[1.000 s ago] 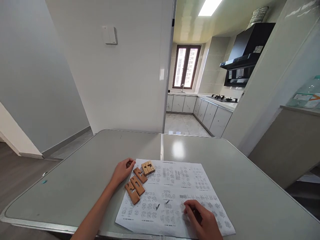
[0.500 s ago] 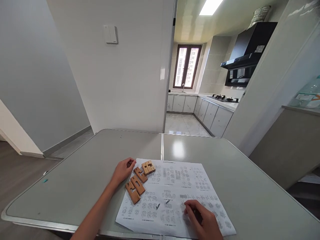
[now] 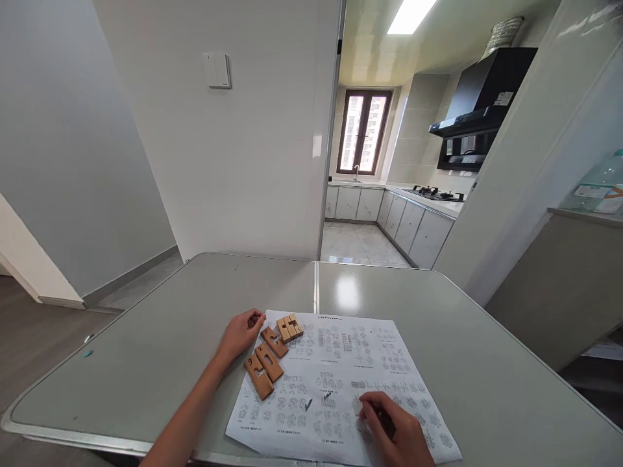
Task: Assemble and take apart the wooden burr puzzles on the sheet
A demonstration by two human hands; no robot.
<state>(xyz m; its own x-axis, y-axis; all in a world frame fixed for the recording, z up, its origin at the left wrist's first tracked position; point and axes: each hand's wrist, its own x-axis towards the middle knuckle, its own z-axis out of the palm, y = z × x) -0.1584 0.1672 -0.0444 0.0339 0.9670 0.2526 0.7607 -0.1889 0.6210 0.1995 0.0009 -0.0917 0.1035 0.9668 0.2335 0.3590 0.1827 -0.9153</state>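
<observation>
At the grey desk (image 3: 146, 363), your left hand (image 3: 242, 332) and right hand (image 3: 393, 425) curl half-closed, any hold unclear, and sweeping the left inward could scatter the wooden pieces (image 3: 276, 371) beside it on the paper (image 3: 335, 364).

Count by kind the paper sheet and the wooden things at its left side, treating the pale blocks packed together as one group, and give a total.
Paper sheet: 1
Flat brown wooden pieces: 3
Group of pale wooden blocks: 1
Total: 5
</observation>
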